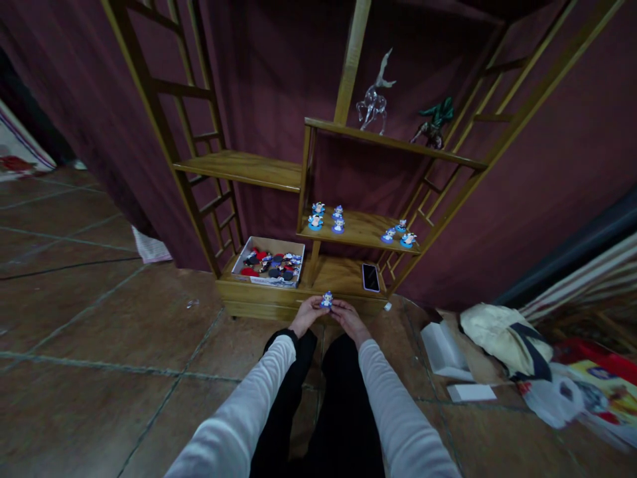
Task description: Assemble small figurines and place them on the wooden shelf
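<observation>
Held figurine (326,301) purple and white; shelf unit (249,167) yellow-brown; curtain (269,93) maroon; sleeves (391,398) white.

Details of the figurine (326,301) are too tiny to tell. The top edge cuts the wooden shelf unit (243,168); the bottom edge, the left sleeve (249,406) and the right sleeve (393,401).

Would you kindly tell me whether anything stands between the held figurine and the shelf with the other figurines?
Nothing visible does: the left hand and right hand hold the figurine before the open-fronted shelf.
</observation>
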